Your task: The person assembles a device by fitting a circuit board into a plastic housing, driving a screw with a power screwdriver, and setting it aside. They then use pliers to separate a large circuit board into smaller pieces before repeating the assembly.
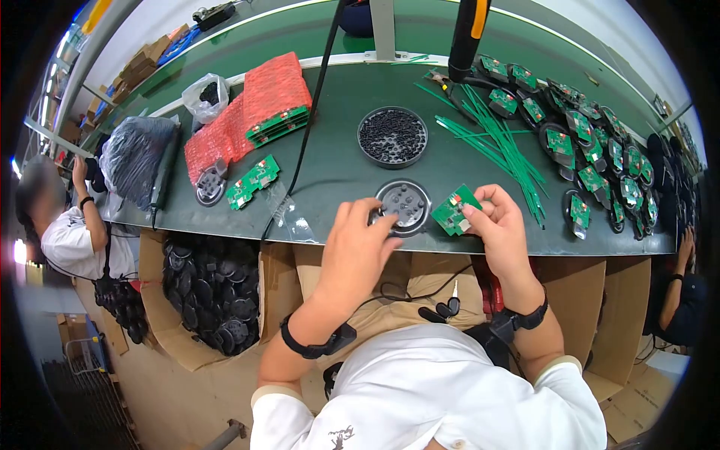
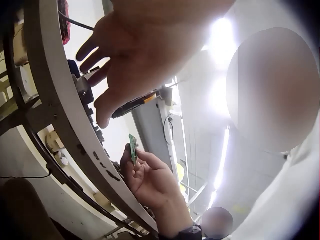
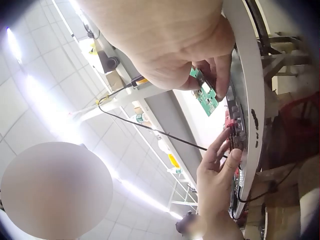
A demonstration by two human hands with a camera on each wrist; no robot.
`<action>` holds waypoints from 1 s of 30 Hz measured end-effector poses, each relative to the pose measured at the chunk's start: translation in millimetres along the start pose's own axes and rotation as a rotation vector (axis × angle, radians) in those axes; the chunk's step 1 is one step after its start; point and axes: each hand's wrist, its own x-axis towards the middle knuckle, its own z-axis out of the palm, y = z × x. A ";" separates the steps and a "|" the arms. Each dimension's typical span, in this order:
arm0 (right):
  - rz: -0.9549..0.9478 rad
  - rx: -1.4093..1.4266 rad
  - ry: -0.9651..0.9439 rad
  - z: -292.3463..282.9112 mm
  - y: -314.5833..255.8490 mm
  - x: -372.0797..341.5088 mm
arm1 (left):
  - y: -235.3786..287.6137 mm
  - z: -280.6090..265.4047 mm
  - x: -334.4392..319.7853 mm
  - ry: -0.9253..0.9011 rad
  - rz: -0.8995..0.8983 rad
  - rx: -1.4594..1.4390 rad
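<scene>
My right hand (image 1: 499,229) pinches a green circuit board (image 1: 452,210) between thumb and fingers, tilted at the table's front edge. Just left of it, a round black plastic housing (image 1: 405,204) lies on the table, its inside with small bumps facing up. My left hand (image 1: 352,251) is at the housing's left rim, fingers loosely bent and fingertips overlapping it, thumb apart near the front edge. In the left wrist view the left fingers (image 2: 97,62) are spread. The right wrist view shows the board (image 3: 205,95) hanging under the right fingers.
A round dish (image 1: 392,161) of small black pieces stands behind the housing. Green strips (image 1: 502,142) and many housings with boards (image 1: 592,150) lie right. Left are a loose board (image 1: 253,182), red bubble wrap (image 1: 277,86) and another housing (image 1: 211,185). A black cable (image 1: 311,112) hangs across.
</scene>
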 end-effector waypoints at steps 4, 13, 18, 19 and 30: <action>0.025 0.034 -0.009 13.6 -5.4 1.2 | 18.4 5.5 -3.4 0.012 -0.047 -0.089; -0.028 -0.118 -0.047 15.3 -7.4 9.0 | 26.8 16.4 -8.7 0.003 -0.085 -0.346; -0.027 -0.255 -0.085 22.1 -5.8 16.3 | 23.6 14.2 -11.5 0.135 -0.101 -0.270; -0.012 -0.315 -0.116 23.7 -5.4 17.8 | 22.2 15.3 -12.2 0.137 -0.105 -0.270; -0.440 -0.983 -0.204 33.2 -11.5 19.6 | 14.9 20.4 -15.3 0.107 -0.046 -0.211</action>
